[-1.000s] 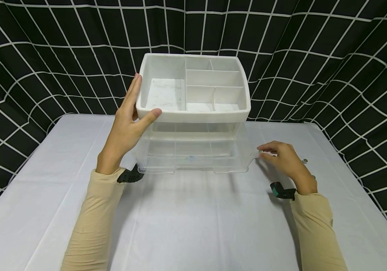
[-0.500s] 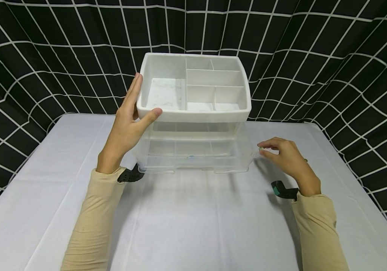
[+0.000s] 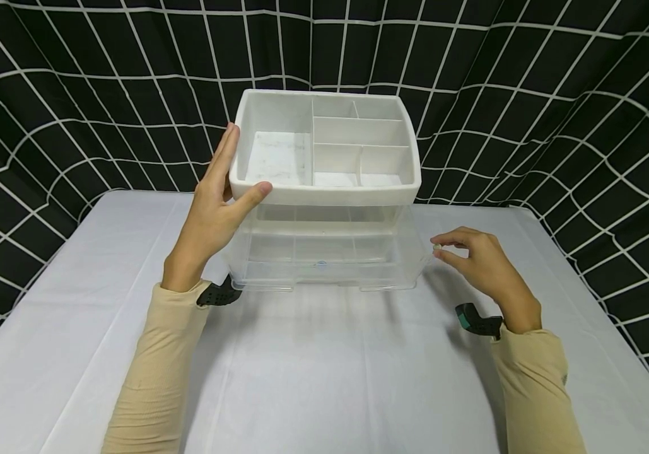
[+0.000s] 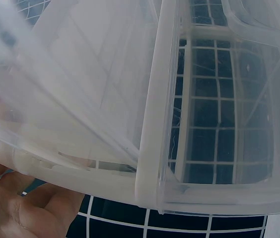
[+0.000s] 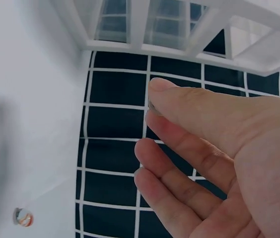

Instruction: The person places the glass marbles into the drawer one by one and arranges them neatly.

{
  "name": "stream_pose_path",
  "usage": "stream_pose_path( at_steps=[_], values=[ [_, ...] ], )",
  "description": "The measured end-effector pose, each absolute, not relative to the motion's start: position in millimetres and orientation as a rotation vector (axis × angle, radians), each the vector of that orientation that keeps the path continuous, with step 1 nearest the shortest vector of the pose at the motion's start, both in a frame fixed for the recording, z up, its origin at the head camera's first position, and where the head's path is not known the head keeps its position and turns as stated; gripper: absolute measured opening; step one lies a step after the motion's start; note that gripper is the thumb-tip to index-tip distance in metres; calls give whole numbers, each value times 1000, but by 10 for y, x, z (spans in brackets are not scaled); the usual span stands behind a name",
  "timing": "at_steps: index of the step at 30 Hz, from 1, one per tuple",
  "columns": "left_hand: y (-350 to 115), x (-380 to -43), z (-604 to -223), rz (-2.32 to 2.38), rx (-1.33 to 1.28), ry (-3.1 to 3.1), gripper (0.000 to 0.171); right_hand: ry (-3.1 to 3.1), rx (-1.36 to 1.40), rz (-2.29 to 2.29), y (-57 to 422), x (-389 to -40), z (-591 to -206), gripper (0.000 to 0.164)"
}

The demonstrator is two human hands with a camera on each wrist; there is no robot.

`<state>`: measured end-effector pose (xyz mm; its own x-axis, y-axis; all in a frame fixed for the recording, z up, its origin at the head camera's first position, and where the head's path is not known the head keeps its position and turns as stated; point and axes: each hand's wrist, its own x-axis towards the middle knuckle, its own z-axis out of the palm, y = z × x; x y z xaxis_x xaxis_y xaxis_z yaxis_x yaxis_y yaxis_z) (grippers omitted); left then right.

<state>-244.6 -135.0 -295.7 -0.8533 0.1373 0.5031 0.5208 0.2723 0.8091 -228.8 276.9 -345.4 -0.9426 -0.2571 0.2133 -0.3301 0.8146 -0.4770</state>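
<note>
A white desktop organizer (image 3: 324,195) has a divided top tray and clear drawers underneath. My left hand (image 3: 202,217) holds its left front corner, thumb on the front rim and fingers along the side. In the left wrist view, the fingers (image 4: 13,183) lie against the organizer's edge. Beyond the right side of the clear lower drawer (image 3: 267,274), my right hand (image 3: 474,258) pinches a small pale round piece (image 3: 437,247) between thumb and forefinger. Most of that piece (image 5: 151,105) is hidden by the fingertips in the right wrist view; its kind cannot be told.
A small round disc (image 5: 25,217) with an orange-and-white face lies on the white tablecloth (image 3: 313,378). Black cloth with a white grid (image 3: 148,101) hangs behind the table and along its sides. A small blue spot (image 3: 321,263) shows at the lower drawer.
My right hand has shifted slightly up, still pinching the small piece, and its wrist has moved right. A small round thing seen on the table beside the wrist is now hidden. The left hand keeps its place.
</note>
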Motion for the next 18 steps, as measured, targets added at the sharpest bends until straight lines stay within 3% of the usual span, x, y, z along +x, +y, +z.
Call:
stream_pose_path(
  at_steps=[18],
  values=[
    [-1356,-2445,-2959,-1593,-594,-2222,83,-2819,470,776,2695,-2207,-3337,23]
  ],
)
